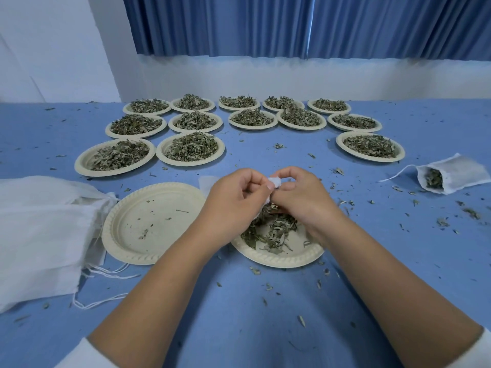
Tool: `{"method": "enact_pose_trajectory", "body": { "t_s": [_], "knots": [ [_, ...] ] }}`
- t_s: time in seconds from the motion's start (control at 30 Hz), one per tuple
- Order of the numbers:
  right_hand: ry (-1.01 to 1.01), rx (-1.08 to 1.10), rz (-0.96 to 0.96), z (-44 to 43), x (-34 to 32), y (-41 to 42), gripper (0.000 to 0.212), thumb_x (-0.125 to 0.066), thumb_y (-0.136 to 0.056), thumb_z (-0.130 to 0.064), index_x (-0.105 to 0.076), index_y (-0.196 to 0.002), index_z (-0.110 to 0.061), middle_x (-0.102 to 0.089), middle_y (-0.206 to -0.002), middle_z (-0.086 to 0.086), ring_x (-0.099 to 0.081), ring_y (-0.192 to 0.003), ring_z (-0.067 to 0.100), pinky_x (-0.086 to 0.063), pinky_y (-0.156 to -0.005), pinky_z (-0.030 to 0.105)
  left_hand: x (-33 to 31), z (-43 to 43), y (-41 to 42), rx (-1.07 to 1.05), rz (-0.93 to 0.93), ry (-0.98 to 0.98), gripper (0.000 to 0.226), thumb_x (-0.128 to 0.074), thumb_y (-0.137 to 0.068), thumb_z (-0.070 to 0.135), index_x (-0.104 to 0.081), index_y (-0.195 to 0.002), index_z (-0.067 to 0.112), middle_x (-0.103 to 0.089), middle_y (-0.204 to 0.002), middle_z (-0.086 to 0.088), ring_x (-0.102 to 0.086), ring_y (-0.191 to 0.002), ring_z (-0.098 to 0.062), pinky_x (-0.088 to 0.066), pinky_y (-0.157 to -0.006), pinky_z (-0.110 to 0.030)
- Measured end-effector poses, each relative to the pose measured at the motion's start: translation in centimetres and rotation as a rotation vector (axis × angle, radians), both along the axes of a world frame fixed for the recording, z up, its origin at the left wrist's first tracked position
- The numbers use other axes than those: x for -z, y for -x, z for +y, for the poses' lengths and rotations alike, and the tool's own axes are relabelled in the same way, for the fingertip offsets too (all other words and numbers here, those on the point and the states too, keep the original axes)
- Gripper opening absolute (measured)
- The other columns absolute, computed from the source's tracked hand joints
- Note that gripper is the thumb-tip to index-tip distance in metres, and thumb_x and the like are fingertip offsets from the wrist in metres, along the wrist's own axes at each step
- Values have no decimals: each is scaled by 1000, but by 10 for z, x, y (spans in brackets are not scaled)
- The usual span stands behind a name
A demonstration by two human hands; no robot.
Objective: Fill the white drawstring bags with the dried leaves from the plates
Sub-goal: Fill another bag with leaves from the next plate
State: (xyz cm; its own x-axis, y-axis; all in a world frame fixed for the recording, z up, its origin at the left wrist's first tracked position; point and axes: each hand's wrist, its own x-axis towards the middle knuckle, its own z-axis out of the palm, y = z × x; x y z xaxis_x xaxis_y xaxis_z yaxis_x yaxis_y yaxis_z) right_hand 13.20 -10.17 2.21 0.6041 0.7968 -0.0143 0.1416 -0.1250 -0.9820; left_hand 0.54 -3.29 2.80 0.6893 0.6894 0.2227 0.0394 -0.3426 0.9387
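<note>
My left hand and my right hand meet above a cream plate that holds a loose heap of dried leaves. Both pinch the top of a small white drawstring bag; most of the bag is hidden behind my fingers. Left of it lies a nearly bare plate with a few leaf crumbs. A filled bag lies on its side at the right, leaves showing in its open mouth.
Several plates heaped with dried leaves stand in rows across the far half of the blue table. A pile of white bags with loose strings lies at the left edge. Leaf bits are scattered over the cloth.
</note>
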Motion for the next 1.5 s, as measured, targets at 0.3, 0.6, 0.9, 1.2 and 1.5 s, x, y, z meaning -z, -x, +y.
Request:
{"method": "enact_pose_trajectory", "body": {
  "t_s": [0.3,0.6,0.9,1.2,1.5],
  "knots": [
    [23,45,-60,5,5,-2,18,-69,-83,-6,-60,-96,-16,-67,-80,4,-58,-52,0,-48,-48,17,5,0,-3,-27,25,-14,9,-60,-94,18,-64,-87,13,-59,-62,10,-51,-55,-5,-43,-58,-18],
    [-107,2,340,-2,-11,-8,17,-76,-82,-12,-65,-93,-3,-64,-96,14,-73,-75,17,-57,-68,21,0,10,-1,-205,-87,66,10,-60,-95,24,-63,-89,18,-54,-54,14,-45,-45,-2,-40,-53,-22],
    [-291,-55,345,-7,-15,-3,17,-62,-83,11,-62,-92,-3,-75,-81,9,-74,-90,23,-58,-79,24,0,11,-1,-243,-122,99,9,-61,-95,24,-63,-87,19,-56,-62,5,-47,-49,-4,-41,-53,-21],
    [-306,48,-72,-4,-5,10,24,-74,-81,1,-60,-81,-18,-70,-82,-2,-73,-77,9,-55,-66,18,-1,4,-3,-162,-153,120,9,-61,-94,15,-65,-87,13,-59,-61,6,-47,-45,2,-38,-45,-9],
    [-315,66,-133,-3,-5,14,16,-75,-84,-11,-64,-93,-18,-73,-76,1,-72,-74,13,-59,-72,27,1,6,-4,-165,-153,174,9,-61,-94,20,-67,-89,14,-58,-55,13,-47,-44,2,-39,-46,-10]
  ]
}}
